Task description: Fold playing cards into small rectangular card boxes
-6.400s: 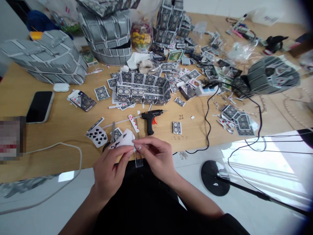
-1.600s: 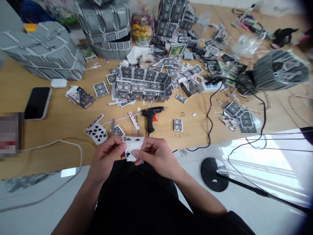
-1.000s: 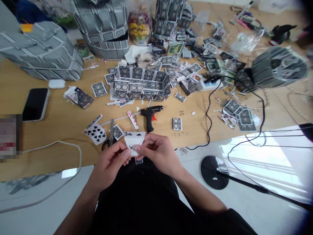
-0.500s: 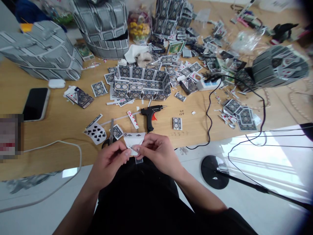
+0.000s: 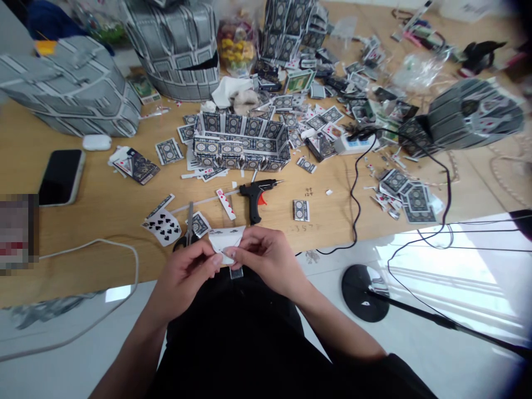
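Note:
Between my two hands, at the table's front edge, is a folded playing card [image 5: 225, 239] with black club marks along its far edge. My left hand [image 5: 192, 269] pinches its left side, and my right hand [image 5: 265, 256] grips its right side with the thumb on the near fold. Just beyond lie a black glue gun [image 5: 251, 195] with a red trigger, a cut strip of a red card [image 5: 225, 204], and scissors [image 5: 190, 224] partly hidden behind my left hand. A ten of spades [image 5: 164, 226] rests left of the scissors. Farther back stands an open box made of folded cards [image 5: 241, 143].
Woven card bags [image 5: 174, 50] stand at the back left. A phone [image 5: 61, 176] and a white earbud case [image 5: 97, 142] lie on the left. Loose cards [image 5: 332, 113] cover the back right, near a power strip [image 5: 353, 144] with a black cable. A stand base [image 5: 366, 292] sits on the floor.
Both hands stay almost in place on the folded card. The card's far edge has shifted very slightly left. Nothing else on the table has visibly moved.

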A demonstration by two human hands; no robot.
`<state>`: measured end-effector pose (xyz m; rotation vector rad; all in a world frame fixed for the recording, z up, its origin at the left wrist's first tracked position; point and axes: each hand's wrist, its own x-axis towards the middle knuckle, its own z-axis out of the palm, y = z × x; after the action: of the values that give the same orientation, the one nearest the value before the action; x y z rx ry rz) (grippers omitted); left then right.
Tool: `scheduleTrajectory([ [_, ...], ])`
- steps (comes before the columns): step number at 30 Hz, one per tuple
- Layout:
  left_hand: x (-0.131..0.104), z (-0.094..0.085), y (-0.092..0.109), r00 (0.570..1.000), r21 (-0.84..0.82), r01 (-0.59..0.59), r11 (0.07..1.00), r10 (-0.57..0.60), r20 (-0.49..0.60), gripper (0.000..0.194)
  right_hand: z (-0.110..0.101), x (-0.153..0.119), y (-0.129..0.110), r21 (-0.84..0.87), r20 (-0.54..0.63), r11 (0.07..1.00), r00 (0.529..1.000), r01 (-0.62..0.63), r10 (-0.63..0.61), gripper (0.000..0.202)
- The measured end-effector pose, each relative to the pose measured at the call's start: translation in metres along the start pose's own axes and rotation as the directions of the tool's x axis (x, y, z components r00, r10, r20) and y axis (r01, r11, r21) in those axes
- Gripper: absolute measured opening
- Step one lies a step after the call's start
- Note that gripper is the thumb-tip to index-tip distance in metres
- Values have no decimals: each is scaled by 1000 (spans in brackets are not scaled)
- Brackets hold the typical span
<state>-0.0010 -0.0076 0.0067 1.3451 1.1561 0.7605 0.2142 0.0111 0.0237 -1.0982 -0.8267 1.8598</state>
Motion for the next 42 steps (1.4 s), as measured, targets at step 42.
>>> scheduleTrajectory([
  [42, 16, -26, -10, 951, -136, 34, 990, 10, 310, 45, 2, -4, 17, -78, 188, 983, 966, -166, 178, 45],
])
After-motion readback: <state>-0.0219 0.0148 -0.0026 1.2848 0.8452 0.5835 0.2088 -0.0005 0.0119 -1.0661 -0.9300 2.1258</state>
